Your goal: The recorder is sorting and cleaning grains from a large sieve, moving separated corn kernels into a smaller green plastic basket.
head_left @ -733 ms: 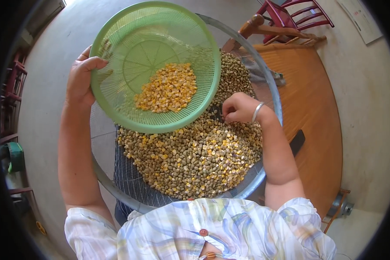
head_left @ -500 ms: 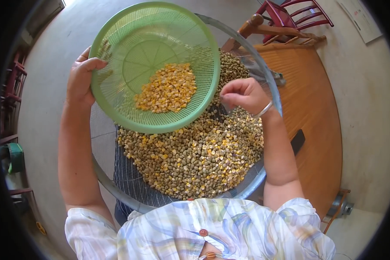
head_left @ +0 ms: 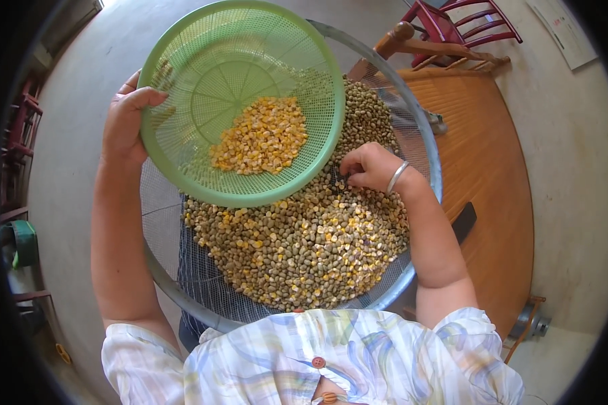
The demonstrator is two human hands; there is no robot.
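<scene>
The left hand [head_left: 130, 121] grips the rim of a green plastic sieve basket [head_left: 243, 101] in the upper left of the frame, thumb hooked over the edge and fingers curled beneath it, so the basket hangs tilted above the larger tray and stays close to the hand that picks. Its low side faces the lower right of the frame, probably so that whatever is dropped in slides toward one patch; a heap of bright yellow corn kernels [head_left: 260, 135] lies there, slightly right of the basket's centre. Beneath it, across the middle of the frame, sits a wide round wire-mesh sieve with a grey metal rim [head_left: 422, 128], resting on the person's lap. It holds a mixed spread of dull olive-green beans and yellow corn [head_left: 304, 246], the yellow pieces thicker toward the right side of the pile. The right hand [head_left: 371, 167] rests on this mix just right of the basket's lower edge, fingers bent and pinched down among the grains; whether it has a kernel between the fingertips I cannot tell. A silver bangle [head_left: 396, 177] circles that wrist. To the right of the frame a round wooden table [head_left: 493, 175] stands beside the sieve, with a red wooden chair [head_left: 452, 20] at the top right.
</scene>
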